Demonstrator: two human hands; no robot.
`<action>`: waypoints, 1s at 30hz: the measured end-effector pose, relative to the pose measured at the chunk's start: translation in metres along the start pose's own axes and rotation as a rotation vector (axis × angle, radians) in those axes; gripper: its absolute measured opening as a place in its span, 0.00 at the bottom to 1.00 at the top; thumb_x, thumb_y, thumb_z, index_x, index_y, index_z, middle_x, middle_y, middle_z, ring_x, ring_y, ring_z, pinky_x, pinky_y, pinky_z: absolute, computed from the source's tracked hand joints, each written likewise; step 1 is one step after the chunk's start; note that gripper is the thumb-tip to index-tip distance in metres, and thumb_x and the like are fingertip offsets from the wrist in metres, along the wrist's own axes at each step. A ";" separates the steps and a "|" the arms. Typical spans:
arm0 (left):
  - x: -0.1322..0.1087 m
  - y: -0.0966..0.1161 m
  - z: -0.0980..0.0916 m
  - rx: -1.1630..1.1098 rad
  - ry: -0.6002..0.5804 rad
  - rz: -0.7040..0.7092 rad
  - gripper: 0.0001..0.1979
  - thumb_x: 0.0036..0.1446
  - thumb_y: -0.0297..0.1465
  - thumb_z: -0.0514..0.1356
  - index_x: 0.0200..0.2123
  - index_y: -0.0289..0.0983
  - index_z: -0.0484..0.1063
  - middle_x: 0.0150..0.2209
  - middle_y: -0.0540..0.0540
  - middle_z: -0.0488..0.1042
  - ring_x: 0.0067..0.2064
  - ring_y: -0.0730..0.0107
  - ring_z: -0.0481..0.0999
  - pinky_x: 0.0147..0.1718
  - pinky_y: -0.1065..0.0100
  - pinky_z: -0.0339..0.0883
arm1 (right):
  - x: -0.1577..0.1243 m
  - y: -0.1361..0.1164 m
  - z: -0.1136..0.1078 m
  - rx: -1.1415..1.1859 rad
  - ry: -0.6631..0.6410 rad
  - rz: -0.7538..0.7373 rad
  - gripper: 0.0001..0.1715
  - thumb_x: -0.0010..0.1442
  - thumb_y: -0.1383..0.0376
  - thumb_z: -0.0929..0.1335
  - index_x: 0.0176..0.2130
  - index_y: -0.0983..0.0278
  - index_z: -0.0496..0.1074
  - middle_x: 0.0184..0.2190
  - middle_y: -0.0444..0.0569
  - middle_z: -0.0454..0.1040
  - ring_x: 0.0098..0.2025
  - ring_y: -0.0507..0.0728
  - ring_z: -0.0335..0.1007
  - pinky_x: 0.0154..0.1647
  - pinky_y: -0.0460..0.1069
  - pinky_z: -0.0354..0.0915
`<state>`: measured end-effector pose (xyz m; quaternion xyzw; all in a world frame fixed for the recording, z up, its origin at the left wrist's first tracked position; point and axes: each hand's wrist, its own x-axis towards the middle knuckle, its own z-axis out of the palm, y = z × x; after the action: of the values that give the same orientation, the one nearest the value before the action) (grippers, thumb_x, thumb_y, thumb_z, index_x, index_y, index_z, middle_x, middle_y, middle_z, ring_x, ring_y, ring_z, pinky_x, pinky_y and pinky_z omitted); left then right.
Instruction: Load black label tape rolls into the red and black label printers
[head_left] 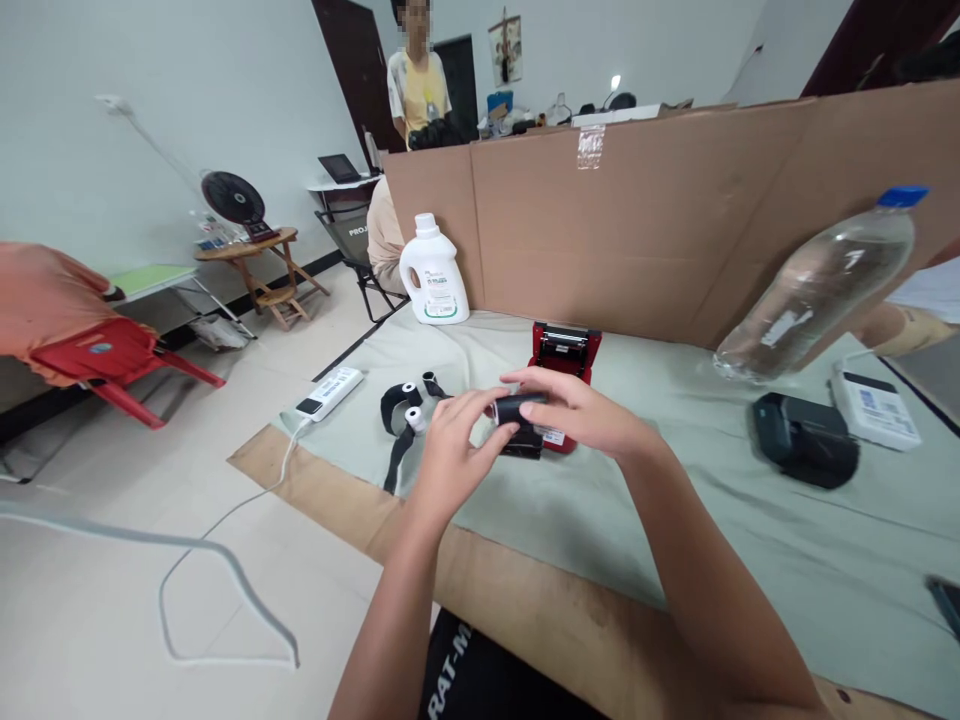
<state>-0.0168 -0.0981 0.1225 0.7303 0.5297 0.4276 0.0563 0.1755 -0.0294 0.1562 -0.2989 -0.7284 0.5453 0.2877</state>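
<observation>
In the head view, the left hand (pixel 459 437) and right hand (pixel 581 412) grip a black roll (pixel 510 409) between them, above the tabletop (pixel 319 492), by an open red device (pixel 562 352). Pale green cloth (pixel 577 530) leaves bare wood along the near edge. Cardboard (pixel 600 235) walls the far edge; a white jug (pixel 436 280) stands near the far left corner. Beyond the left edge, a fan (pixel 232 198) sits on a wooden stool (pixel 276 250).

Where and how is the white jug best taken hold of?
Probably by the handle, coming from the left of the picture and through its opening: the white jug stands upright and the handle loops out on that side. The left hand and right hand are on the black roll.
</observation>
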 end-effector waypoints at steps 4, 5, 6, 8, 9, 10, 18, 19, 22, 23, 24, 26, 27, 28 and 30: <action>-0.011 -0.005 0.002 -0.183 0.022 -0.222 0.19 0.65 0.37 0.60 0.58 0.44 0.68 0.46 0.46 0.79 0.46 0.64 0.78 0.46 0.63 0.70 | 0.002 0.001 0.005 -0.109 -0.058 -0.087 0.19 0.63 0.62 0.69 0.53 0.59 0.72 0.45 0.48 0.77 0.42 0.56 0.74 0.39 0.50 0.69; -0.012 -0.005 0.002 -0.210 0.014 -0.238 0.20 0.65 0.37 0.60 0.59 0.44 0.67 0.46 0.47 0.79 0.45 0.64 0.78 0.45 0.64 0.71 | 0.002 0.001 0.007 -0.149 -0.042 -0.094 0.17 0.64 0.62 0.68 0.52 0.59 0.72 0.43 0.48 0.77 0.40 0.56 0.73 0.38 0.50 0.68; -0.013 -0.006 0.001 -0.225 0.006 -0.237 0.20 0.65 0.37 0.61 0.59 0.44 0.67 0.46 0.47 0.79 0.45 0.65 0.78 0.45 0.65 0.71 | 0.003 0.002 0.009 -0.194 -0.027 -0.099 0.15 0.64 0.62 0.68 0.51 0.60 0.73 0.42 0.47 0.77 0.38 0.55 0.72 0.37 0.49 0.66; -0.014 -0.007 0.000 -0.229 -0.010 -0.216 0.17 0.64 0.37 0.62 0.55 0.44 0.70 0.46 0.48 0.79 0.46 0.66 0.78 0.45 0.66 0.71 | 0.003 0.002 0.013 -0.281 -0.009 -0.105 0.13 0.65 0.61 0.67 0.48 0.60 0.74 0.38 0.46 0.77 0.34 0.54 0.69 0.33 0.48 0.63; -0.014 -0.007 -0.001 -0.225 -0.016 -0.204 0.14 0.64 0.37 0.61 0.53 0.44 0.71 0.46 0.48 0.79 0.46 0.65 0.78 0.45 0.66 0.71 | 0.003 0.002 0.015 -0.315 -0.001 -0.105 0.11 0.66 0.60 0.66 0.47 0.60 0.74 0.35 0.45 0.76 0.32 0.53 0.67 0.31 0.47 0.61; -0.014 -0.008 -0.002 -0.218 -0.021 -0.194 0.13 0.65 0.37 0.61 0.51 0.44 0.72 0.47 0.48 0.79 0.46 0.65 0.78 0.45 0.66 0.71 | 0.003 0.002 0.016 -0.339 0.007 -0.105 0.10 0.66 0.60 0.66 0.45 0.60 0.73 0.33 0.44 0.75 0.30 0.52 0.65 0.29 0.47 0.59; -0.021 -0.007 -0.002 -0.093 0.065 0.018 0.18 0.64 0.33 0.62 0.57 0.45 0.71 0.52 0.44 0.77 0.54 0.61 0.76 0.54 0.59 0.70 | 0.009 0.008 0.032 -0.232 0.032 -0.099 0.10 0.64 0.58 0.68 0.42 0.61 0.71 0.32 0.44 0.72 0.31 0.53 0.65 0.30 0.48 0.60; -0.022 -0.008 -0.002 -0.108 0.087 0.027 0.19 0.64 0.33 0.63 0.58 0.45 0.71 0.52 0.44 0.77 0.53 0.61 0.76 0.54 0.59 0.70 | 0.009 0.008 0.034 -0.194 0.034 -0.096 0.12 0.64 0.57 0.69 0.43 0.61 0.71 0.33 0.44 0.73 0.33 0.53 0.67 0.32 0.48 0.62; -0.026 -0.009 -0.001 -0.162 0.144 0.001 0.22 0.63 0.34 0.64 0.60 0.45 0.71 0.52 0.44 0.77 0.52 0.62 0.77 0.52 0.61 0.72 | 0.008 0.006 0.034 -0.080 -0.021 -0.127 0.14 0.65 0.57 0.68 0.49 0.60 0.69 0.40 0.47 0.74 0.40 0.56 0.71 0.39 0.50 0.67; -0.027 -0.010 -0.001 -0.174 0.155 -0.022 0.22 0.63 0.35 0.64 0.60 0.45 0.71 0.52 0.43 0.77 0.52 0.62 0.77 0.52 0.60 0.72 | 0.007 0.005 0.033 -0.056 -0.048 -0.143 0.14 0.66 0.58 0.67 0.51 0.59 0.69 0.42 0.47 0.75 0.43 0.57 0.72 0.41 0.51 0.68; -0.029 -0.011 -0.001 -0.188 0.167 -0.051 0.23 0.63 0.36 0.64 0.61 0.45 0.70 0.53 0.43 0.77 0.52 0.61 0.77 0.52 0.60 0.72 | 0.007 0.005 0.032 -0.045 -0.069 -0.155 0.15 0.67 0.59 0.66 0.52 0.59 0.69 0.44 0.48 0.75 0.45 0.57 0.72 0.44 0.52 0.69; -0.031 -0.012 -0.002 -0.223 0.191 -0.118 0.23 0.64 0.37 0.63 0.62 0.45 0.70 0.54 0.43 0.78 0.52 0.61 0.78 0.52 0.60 0.72 | 0.006 0.005 0.029 -0.065 -0.079 -0.165 0.16 0.68 0.60 0.65 0.55 0.58 0.70 0.45 0.48 0.75 0.48 0.58 0.72 0.47 0.53 0.69; -0.031 -0.012 -0.002 -0.238 0.202 -0.145 0.22 0.65 0.37 0.61 0.61 0.45 0.71 0.54 0.43 0.78 0.52 0.62 0.78 0.52 0.61 0.73 | 0.005 0.005 0.027 -0.086 -0.076 -0.168 0.17 0.68 0.61 0.65 0.56 0.57 0.70 0.46 0.48 0.76 0.49 0.59 0.72 0.48 0.53 0.69; -0.031 -0.012 -0.002 -0.248 0.212 -0.163 0.20 0.66 0.37 0.60 0.60 0.44 0.72 0.53 0.43 0.78 0.51 0.62 0.78 0.51 0.61 0.73 | 0.005 0.005 0.026 -0.106 -0.075 -0.171 0.18 0.68 0.62 0.65 0.57 0.57 0.69 0.47 0.48 0.76 0.49 0.59 0.72 0.48 0.53 0.69; -0.031 -0.012 -0.003 -0.251 0.218 -0.160 0.16 0.67 0.37 0.59 0.56 0.43 0.76 0.53 0.43 0.79 0.51 0.62 0.78 0.51 0.61 0.74 | 0.005 0.006 0.024 -0.138 -0.082 -0.183 0.19 0.68 0.63 0.65 0.58 0.57 0.69 0.49 0.49 0.76 0.48 0.58 0.73 0.47 0.53 0.70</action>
<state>-0.0300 -0.1195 0.1004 0.6222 0.5318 0.5612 0.1230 0.1554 -0.0395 0.1455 -0.2277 -0.7996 0.4769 0.2852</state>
